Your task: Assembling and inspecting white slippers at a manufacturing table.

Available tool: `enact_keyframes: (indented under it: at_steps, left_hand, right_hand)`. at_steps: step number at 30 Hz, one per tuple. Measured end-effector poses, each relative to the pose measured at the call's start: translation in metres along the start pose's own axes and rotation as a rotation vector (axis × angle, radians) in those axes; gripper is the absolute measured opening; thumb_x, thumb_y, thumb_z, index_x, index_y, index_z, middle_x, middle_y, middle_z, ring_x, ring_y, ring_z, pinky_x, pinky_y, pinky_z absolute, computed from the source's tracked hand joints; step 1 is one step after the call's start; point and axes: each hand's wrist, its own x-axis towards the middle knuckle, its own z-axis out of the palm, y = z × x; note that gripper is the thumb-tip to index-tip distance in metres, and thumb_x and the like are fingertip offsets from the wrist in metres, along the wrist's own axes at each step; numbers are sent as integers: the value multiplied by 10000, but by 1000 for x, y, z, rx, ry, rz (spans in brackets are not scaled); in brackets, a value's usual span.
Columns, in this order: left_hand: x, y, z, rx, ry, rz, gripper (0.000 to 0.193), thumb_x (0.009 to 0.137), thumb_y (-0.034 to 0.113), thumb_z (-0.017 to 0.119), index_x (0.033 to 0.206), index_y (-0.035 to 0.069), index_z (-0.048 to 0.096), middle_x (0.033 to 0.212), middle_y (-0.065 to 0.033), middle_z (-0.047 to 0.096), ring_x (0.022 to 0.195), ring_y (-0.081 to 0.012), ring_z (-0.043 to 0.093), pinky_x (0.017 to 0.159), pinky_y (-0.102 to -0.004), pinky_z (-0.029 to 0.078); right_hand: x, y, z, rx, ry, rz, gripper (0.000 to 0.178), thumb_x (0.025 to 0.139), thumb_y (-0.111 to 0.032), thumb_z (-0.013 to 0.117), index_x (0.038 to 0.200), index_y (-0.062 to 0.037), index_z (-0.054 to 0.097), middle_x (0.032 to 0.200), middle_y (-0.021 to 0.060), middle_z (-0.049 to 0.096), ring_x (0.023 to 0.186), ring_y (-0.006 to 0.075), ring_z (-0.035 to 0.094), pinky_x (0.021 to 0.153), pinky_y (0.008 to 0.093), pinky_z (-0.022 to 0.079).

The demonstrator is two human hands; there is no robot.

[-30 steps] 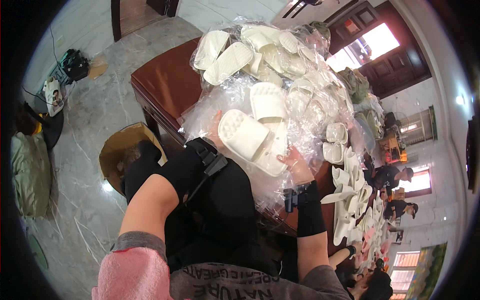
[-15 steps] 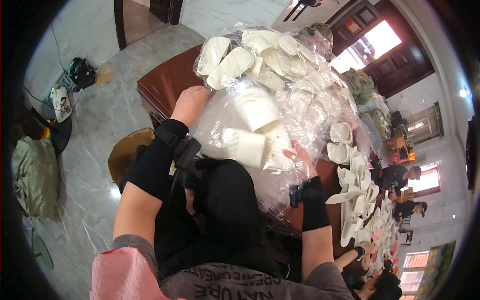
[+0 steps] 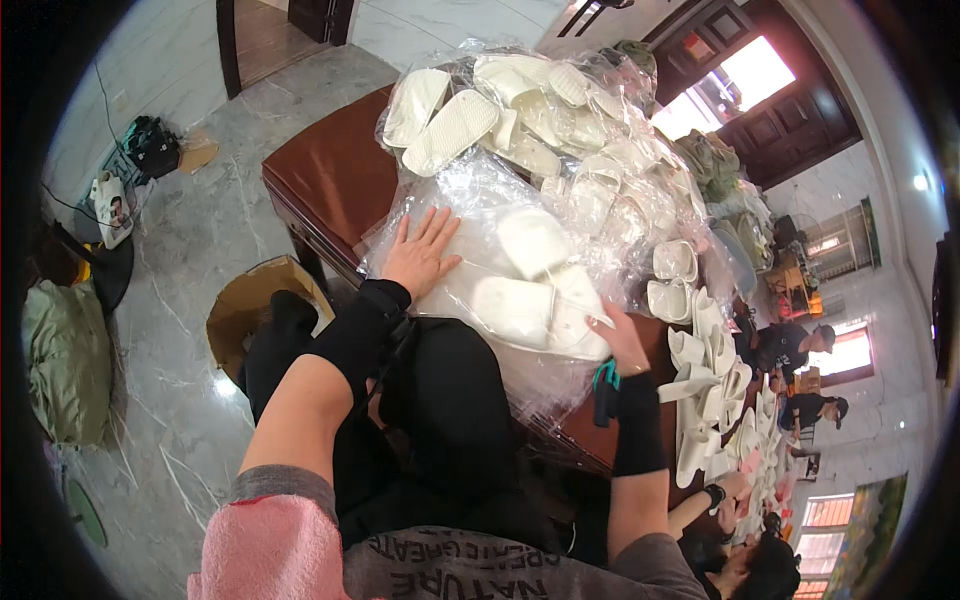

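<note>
A pair of white slippers (image 3: 512, 308) lies in front of me on a stack of clear plastic bags (image 3: 455, 278). I cannot tell whether the pair is inside a bag or on top of one. My left hand (image 3: 422, 258) is open, its fingers spread flat on the plastic to the left of the slippers. At the near right end of the pair, my right hand (image 3: 622, 342) grips the edge of a slipper, its palm partly hidden. Just beyond both hands, a heap of bagged white slippers (image 3: 590, 130) covers the far part of the brown table (image 3: 335, 165).
Loose white slippers (image 3: 708, 365) run along the table to the right, where a co-worker's arm (image 3: 700, 508) reaches in. A cardboard box (image 3: 265, 275) stands on the floor by my left leg. A green sack (image 3: 65, 360) sits farther left.
My left hand has come down from the heap's left edge, nearer me, and now lies flat on the plastic. The slippers have settled lower. My right hand stays at their right end.
</note>
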Motion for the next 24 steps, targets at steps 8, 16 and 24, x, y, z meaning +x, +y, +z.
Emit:
enact_keyframes:
  at_steps: [8,16,24]
  left_hand:
    - [12,22,-8,14,2,2,622,925,460,456,1457,179,299,1543,-48,209,1431,-225,158,1131,-534,103]
    - [1,14,1,80,20,-30,647,898,520,471,1442,194,342,1537,-37,231,1422,-209,193,1120,-556,104]
    - [8,17,6,66,74,-6,639,895,521,475,1434,200,354,1529,-39,250,1418,-213,201,1123,-550,107]
  right_hand:
    - [-150,22,-138,-187,700,0,380,869,-178,645,1153,53,545,1059,77,614,930,155,579,819,278,468]
    - [-111,-78,33,448,741,-283,351,897,-129,608,1197,28,515,1098,62,591,984,114,533,879,261,425]
    - [-67,59,63,250,609,8,341,866,-197,665,1079,50,568,956,68,634,862,117,555,771,267,447]
